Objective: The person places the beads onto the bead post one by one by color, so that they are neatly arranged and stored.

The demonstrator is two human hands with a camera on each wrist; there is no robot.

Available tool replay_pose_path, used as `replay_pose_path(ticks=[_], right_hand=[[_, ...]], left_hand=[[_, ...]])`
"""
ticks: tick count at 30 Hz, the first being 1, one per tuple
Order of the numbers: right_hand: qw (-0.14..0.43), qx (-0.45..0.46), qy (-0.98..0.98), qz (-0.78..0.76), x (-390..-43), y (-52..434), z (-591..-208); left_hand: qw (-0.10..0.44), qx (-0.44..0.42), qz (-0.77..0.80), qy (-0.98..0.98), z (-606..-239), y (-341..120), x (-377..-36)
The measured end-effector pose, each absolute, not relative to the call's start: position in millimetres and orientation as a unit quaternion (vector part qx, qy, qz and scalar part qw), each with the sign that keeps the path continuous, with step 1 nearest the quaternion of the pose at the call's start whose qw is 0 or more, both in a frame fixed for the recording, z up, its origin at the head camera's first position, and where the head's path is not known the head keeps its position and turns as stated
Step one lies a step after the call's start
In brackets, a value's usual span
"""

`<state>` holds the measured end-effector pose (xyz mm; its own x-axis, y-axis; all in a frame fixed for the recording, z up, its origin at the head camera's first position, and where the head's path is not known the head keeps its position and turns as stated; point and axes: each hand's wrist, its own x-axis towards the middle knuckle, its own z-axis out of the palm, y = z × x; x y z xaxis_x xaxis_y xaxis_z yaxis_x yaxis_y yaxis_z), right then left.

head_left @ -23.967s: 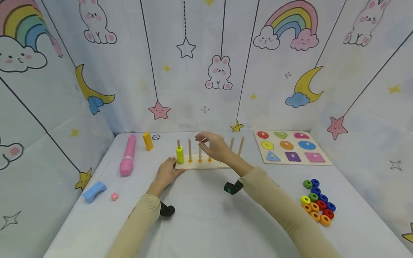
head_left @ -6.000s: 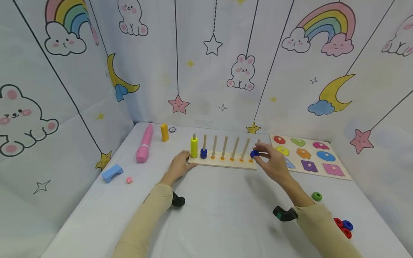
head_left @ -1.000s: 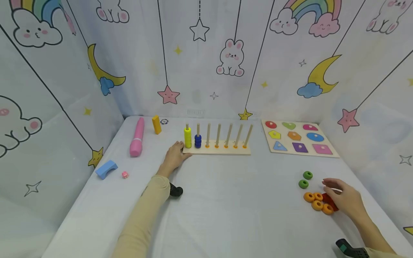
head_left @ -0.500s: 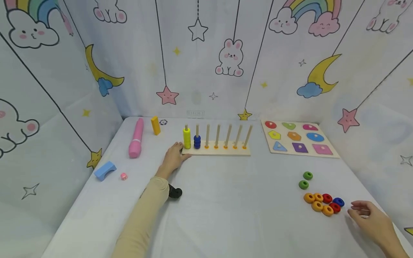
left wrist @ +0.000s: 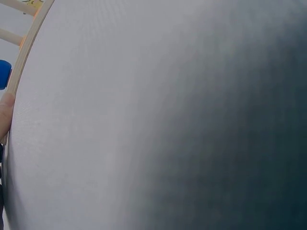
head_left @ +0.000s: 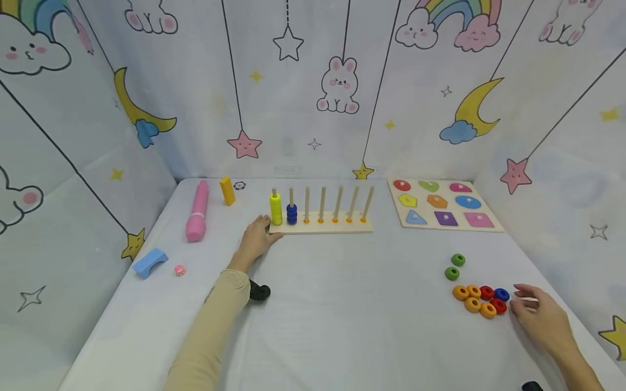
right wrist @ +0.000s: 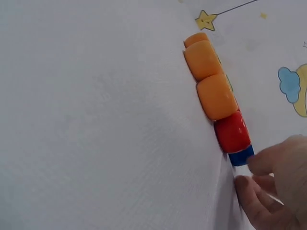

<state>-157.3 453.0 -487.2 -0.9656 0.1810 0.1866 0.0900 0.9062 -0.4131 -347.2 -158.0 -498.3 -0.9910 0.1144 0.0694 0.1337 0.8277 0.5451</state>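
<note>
My left hand holds the left end of a wooden peg board, its thumb along the front edge. Yellow rings fill most of the first peg. On the second peg sits a shorter stack of blue rings; the other pegs bear no such stack. At the right, my right hand is beside a loose blue ring, fingers loosely bent and apart. In the right wrist view a fingertip is at or very near the blue ring, just behind a red ring; contact is unclear.
Orange rings and red rings cluster with the blue one; two green rings lie behind. A shape puzzle is back right. A pink stick, yellow block, blue arch and small pink ball are left.
The blue stack on the second peg is taller than six seconds ago. My right hand went from above the red rings out to the right, then back towards the blue ring. The left hand stays put.
</note>
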Motion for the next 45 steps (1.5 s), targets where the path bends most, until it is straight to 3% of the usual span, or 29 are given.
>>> replay_pose_path(ticks=[5,12,21,27,35,37,45], right_hand=[[0.084,-0.012,-0.979,0.185,-174.0,448.9,-487.6],[0.125,0.018,-0.971,0.2,-193.3,437.8,-476.6],[0.135,0.042,-0.953,0.269,-214.9,409.2,-455.6],[0.125,0.144,-0.916,0.352,-260.2,337.2,-443.6],[0.138,0.304,-0.84,0.428,-309.5,185.5,-394.8],[0.136,0.324,-0.829,0.435,-315.9,152.4,-377.2],[0.154,0.337,-0.832,0.413,-379.9,81.7,-374.2]], left_hand=[[0.017,-0.065,-0.285,-0.956,-497.4,-158.6,-347.5],[0.014,-0.06,-0.289,-0.955,-492.0,-160.2,-346.2],[0.011,-0.051,-0.286,-0.957,-492.2,-164.4,-344.3],[0.003,-0.052,-0.286,-0.957,-493.7,-166.7,-339.1],[0.0,-0.045,-0.296,-0.954,-496.8,-165.0,-334.8],[0.003,-0.046,-0.296,-0.954,-497.4,-164.4,-335.9],[0.01,-0.061,-0.283,-0.957,-497.9,-158.1,-344.1]])
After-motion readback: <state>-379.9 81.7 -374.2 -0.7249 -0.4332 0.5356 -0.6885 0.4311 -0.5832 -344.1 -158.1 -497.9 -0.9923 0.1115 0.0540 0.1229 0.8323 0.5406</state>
